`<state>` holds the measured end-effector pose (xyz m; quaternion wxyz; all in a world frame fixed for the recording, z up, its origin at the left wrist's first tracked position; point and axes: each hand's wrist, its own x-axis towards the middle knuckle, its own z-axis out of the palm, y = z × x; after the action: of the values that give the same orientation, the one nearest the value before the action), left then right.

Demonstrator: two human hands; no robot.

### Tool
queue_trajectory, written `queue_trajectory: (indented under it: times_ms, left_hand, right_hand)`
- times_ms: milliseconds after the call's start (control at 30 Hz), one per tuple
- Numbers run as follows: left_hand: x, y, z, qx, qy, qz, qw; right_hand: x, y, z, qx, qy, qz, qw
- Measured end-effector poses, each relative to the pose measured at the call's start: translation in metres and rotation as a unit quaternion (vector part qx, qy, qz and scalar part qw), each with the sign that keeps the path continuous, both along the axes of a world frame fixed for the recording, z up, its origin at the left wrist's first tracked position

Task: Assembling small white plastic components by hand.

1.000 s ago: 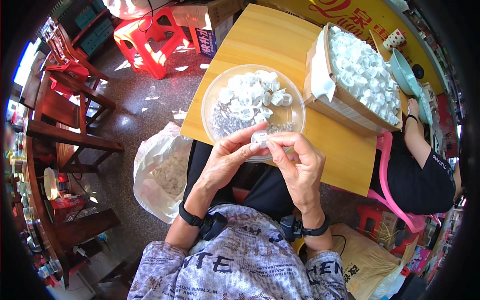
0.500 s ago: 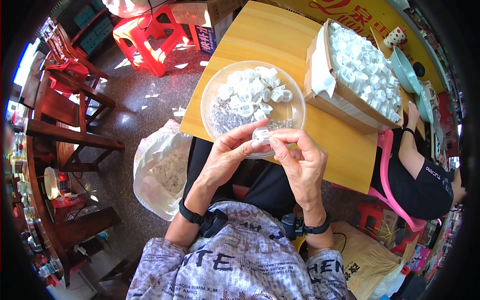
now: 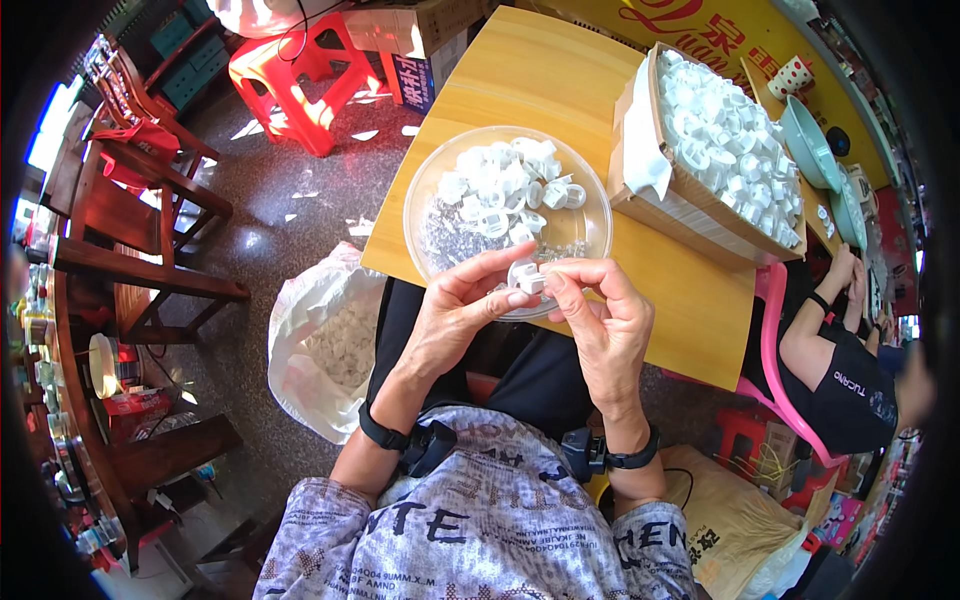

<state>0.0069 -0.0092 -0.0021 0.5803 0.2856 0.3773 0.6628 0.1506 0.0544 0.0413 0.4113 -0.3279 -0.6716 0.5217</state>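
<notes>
A small white plastic part [image 3: 527, 277] is pinched by left hand [image 3: 455, 315] and right hand [image 3: 600, 320] fingertips — best kept square over the clear bowl [image 3: 430, 190] — grip firm.

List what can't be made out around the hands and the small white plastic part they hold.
- Head view: the white part is mostly covered by the fingertips of the left hand and right hand; its shape is too small to tell.
- The near rim of the clear round dish is hidden behind both hands.
- The tiny pieces in the dish's lower left are too small to identify.
- The white bag is partly hidden behind the left forearm.
</notes>
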Motion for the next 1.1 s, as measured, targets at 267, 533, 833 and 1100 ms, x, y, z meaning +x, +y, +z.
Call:
queue_trajectory:
  times_ms: [267,533,833,1100]
  left_hand:
    - [0.002,0.001,0.000,0.053,0.016,0.032,0.998]
    - [0.002,0.000,0.000,0.019,0.001,0.020,1.000]
    - [0.014,-0.007,0.007,0.039,0.008,0.022,0.999]
    - [0.018,-0.019,0.010,0.039,0.014,0.016,0.999]
  right_hand:
    - [0.001,0.000,0.000,-0.039,0.019,0.003,0.999]
    - [0.003,-0.001,-0.001,0.054,-0.002,0.000,0.999]
    - [0.011,-0.011,-0.002,0.091,0.005,0.004,0.996]
    - [0.024,-0.025,0.008,-0.003,-0.001,0.021,1.000]
